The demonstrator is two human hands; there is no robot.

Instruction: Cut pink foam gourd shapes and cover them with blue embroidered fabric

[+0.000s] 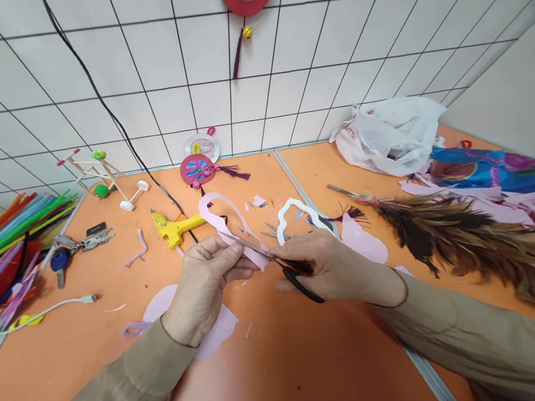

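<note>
Pipe cleaners (9,228) lie in a bundle at the far left, with keys (88,240) just beside them and a yellow glue gun (186,224) behind the left hand (209,280). That hand's grip is a pinch, thumb against fingers, on the lower part of a pink paper loop (208,213), which stands up and away from the fingers, its long axis slanting from upper left to lower right. Scissors (265,251) cross the loop's lower edge, tips toward the left thumb; how far the blades are parted I cannot tell. The right hand (325,262) has its grip curled around the black handles, just right of the paper. Between the forearms the orange surface (294,368) stretches toward the body. A white wavy frame (281,225) sits close behind the right hand; farther right, a feather duster (469,233) bounds that forearm's outward room.
</note>
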